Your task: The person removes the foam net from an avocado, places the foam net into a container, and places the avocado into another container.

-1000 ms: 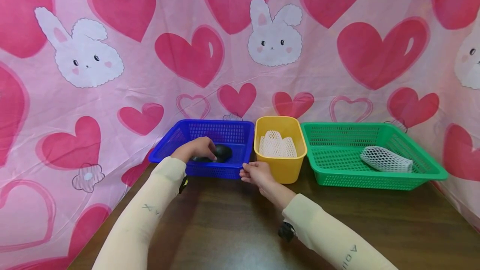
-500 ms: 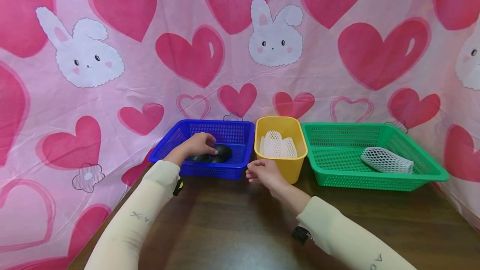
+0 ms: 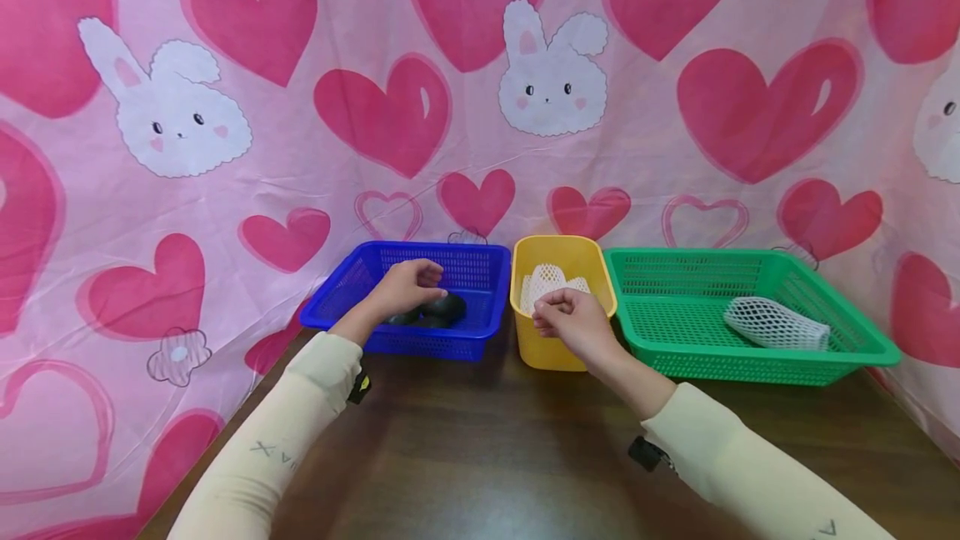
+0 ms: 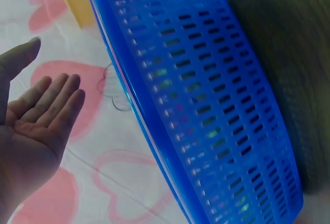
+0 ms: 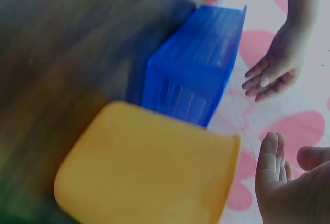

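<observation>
My left hand (image 3: pixel 403 288) hovers above the blue basket (image 3: pixel 427 344), fingers extended and thumb apart, holding nothing. Beneath it, several dark, smooth, rounded objects (image 3: pixel 452 308) lie in that basket, partly covered by the hand. The left wrist view shows the same hand (image 4: pixel 41 121) with palm and fingers bare. At the front rim of the yellow bin (image 3: pixel 551 352) is my right hand (image 3: pixel 583 325), its fingers loosely bent and nothing in them. White foam net sleeves (image 3: pixel 547 275) stand in the bin, partly hidden by this hand. In the right wrist view the hand (image 5: pixel 294 182) is beside the bin's rim.
A green basket (image 3: pixel 735 365) stands right of the yellow bin, with one white foam net sleeve (image 3: pixel 776 323) lying in it; its contents cannot be told. The three containers stand side by side on a brown wooden table (image 3: pixel 465 448), before a pink heart-patterned cloth (image 3: pixel 465 140).
My left hand has lifted off the dark rounded objects and its fingers have spread. My right hand has left the blue basket's corner and moved right and up to the yellow bin.
</observation>
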The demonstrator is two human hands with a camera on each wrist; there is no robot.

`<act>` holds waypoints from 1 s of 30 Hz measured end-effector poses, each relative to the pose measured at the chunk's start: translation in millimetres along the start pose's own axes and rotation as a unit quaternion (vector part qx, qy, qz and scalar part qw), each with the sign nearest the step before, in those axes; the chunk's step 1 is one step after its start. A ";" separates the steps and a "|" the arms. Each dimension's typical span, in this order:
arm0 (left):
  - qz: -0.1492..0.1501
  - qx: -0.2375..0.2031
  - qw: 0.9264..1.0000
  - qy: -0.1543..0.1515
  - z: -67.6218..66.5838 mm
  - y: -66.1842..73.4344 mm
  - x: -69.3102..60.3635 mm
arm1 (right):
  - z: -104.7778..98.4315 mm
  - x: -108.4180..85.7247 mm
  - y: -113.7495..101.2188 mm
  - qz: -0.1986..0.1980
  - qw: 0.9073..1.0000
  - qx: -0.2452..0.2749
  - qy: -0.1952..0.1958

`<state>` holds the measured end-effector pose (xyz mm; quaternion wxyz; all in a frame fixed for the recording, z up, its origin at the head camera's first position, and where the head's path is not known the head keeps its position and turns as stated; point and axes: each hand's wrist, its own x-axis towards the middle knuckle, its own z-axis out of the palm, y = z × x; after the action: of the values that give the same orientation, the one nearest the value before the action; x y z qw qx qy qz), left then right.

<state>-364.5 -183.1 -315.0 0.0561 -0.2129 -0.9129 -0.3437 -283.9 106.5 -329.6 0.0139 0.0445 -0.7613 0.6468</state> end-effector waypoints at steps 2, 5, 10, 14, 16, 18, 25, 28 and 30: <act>0.002 -0.017 1.000 0.014 2.2 5.5 -0.6 | -9.6 0.4 -1.4 -0.006 1.000 -0.021 0.012; 0.008 -0.037 0.999 0.025 6.4 15.0 -1.3 | -24.7 -0.8 -3.3 -0.012 0.999 -0.045 0.027; 0.017 -0.057 0.998 0.031 17.2 30.0 -0.3 | -50.0 -4.4 -6.3 -0.042 0.996 -0.061 0.042; 0.026 -0.078 0.996 0.028 26.9 42.7 0.2 | -69.2 -6.6 -10.4 -0.061 0.994 -0.075 0.059; 0.034 -0.090 0.995 0.024 31.8 49.7 0.0 | -78.3 -7.7 -12.3 -0.063 0.992 -0.088 0.070; 0.041 -0.103 0.994 0.020 36.8 57.4 -0.5 | -87.8 -8.6 -13.6 -0.065 0.990 -0.100 0.078; 0.063 -0.139 0.988 0.006 61.3 82.4 -2.1 | -117.5 -10.1 -13.7 -0.078 0.981 -0.141 0.110; 0.074 -0.162 0.984 -0.011 70.3 90.7 -4.2 | -127.1 -9.5 -13.4 -0.083 0.977 -0.150 0.123; 0.078 -0.180 0.980 -0.024 76.0 95.8 -5.8 | -133.2 -9.1 -12.7 -0.085 0.976 -0.153 0.130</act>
<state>-314.9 -71.1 -316.2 0.0218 -0.2981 -0.8178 -0.4918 -278.6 236.3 -296.2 0.1744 0.0221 -0.8361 0.5196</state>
